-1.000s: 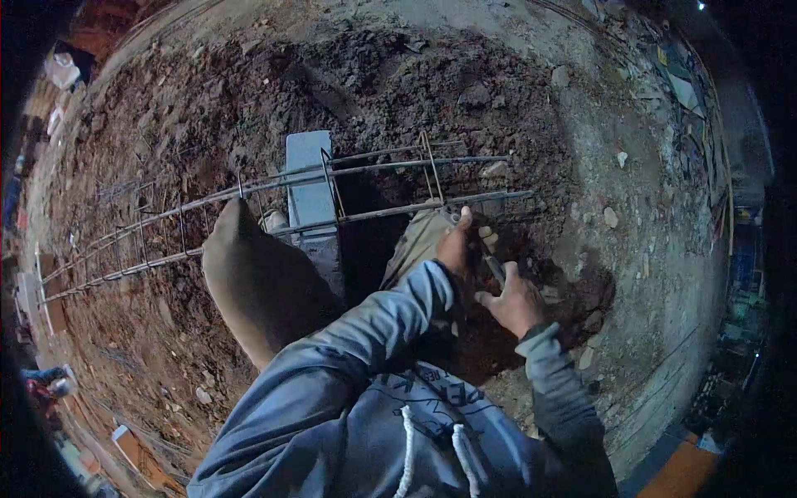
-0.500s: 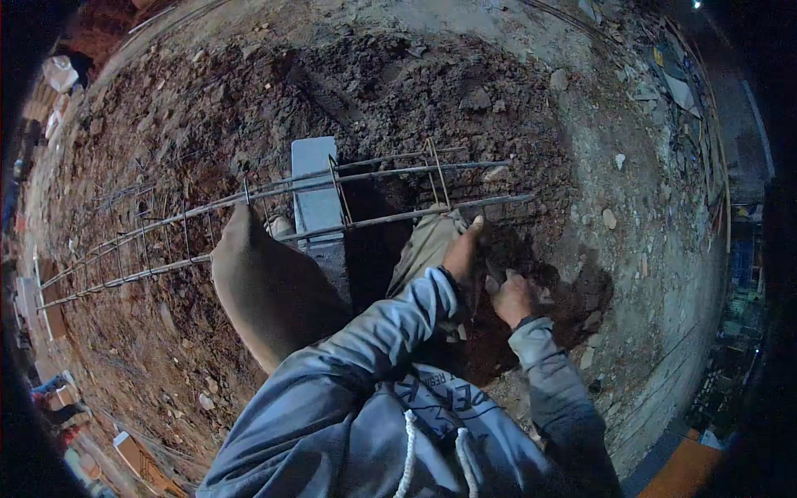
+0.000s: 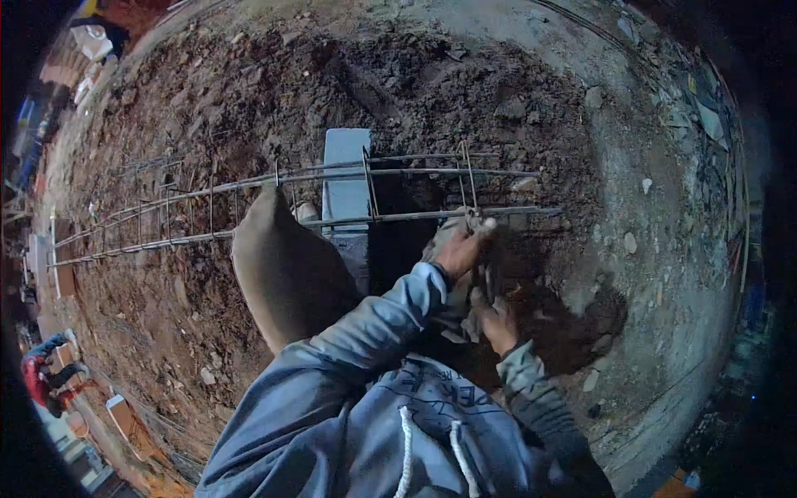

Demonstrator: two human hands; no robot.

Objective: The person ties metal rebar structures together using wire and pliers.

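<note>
Reaching forward, our left hand (image 3: 459, 249) closes on the nearest steel bar (image 3: 398, 217); our right hand (image 3: 498, 325) hovers just below, grip unclear.

text | hoodie (image 3: 432, 390) chest print | upside down, creased | unreadable

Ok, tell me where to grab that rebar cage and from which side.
Take the near long bar of the rebar cage, beside a stirrup, from above on the wearer's side. It lies level and bare over the pit, and the left hand is at it there.
</note>
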